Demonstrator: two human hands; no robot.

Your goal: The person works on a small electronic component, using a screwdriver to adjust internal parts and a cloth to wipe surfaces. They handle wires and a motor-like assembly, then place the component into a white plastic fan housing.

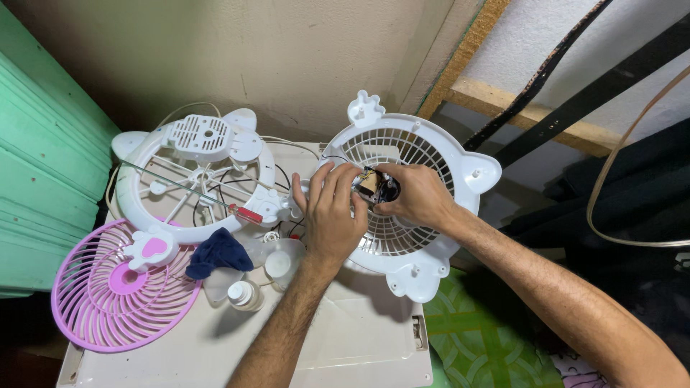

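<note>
The white fan grille housing, a round ribbed plastic shell with ear-shaped tabs on its rim, stands tilted on the white table at about 2 o'clock from the table's middle. The left hand lies flat against its hub, fingers spread and wrapped over the near ribs. The right hand is pinched narrow on the small motor part at the centre, where thin wires show.

The housing looks light and stiff but thin; its slim ribs would likely flex or snap under pressure, so the thicker rim or the hub seems the safer place to hold. The motor part is small, dense and probably delicate at its wires.

At 10 o'clock lies a second white frame with a vented round cap, and a red-handled screwdriver rests across it. At 8 o'clock sits a pink spiral grille, glossy and slatted. A dark blue cloth, soft and crumpled, lies beside a clear plastic fan blade
</note>
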